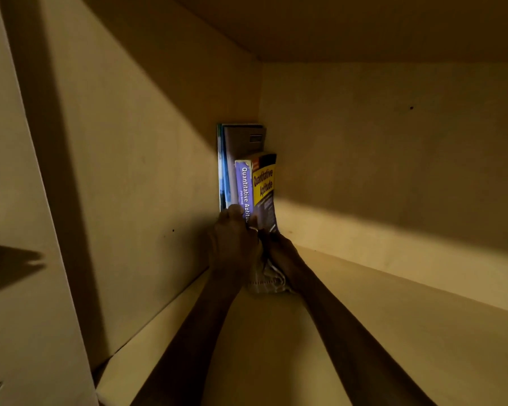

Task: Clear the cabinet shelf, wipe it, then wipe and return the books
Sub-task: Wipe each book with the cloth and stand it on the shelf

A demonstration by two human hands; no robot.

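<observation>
Books (247, 171) stand upright in the shelf's (364, 332) far left corner. Left hand (232, 241) grips the purple spine's foot. Right hand (282, 253) holds a cloth (266, 281) beside them; its grip is shadowed. Shelf otherwise bare: judged late stage, books being returned.

A few books stand upright in the shelf's (349, 303) back left corner, the front one a thick "Quantitative Aptitude" book (257, 190) with purple spine and yellow cover, taller thin books (241, 148) behind it, a pale cloth (266, 281) bunched below
</observation>
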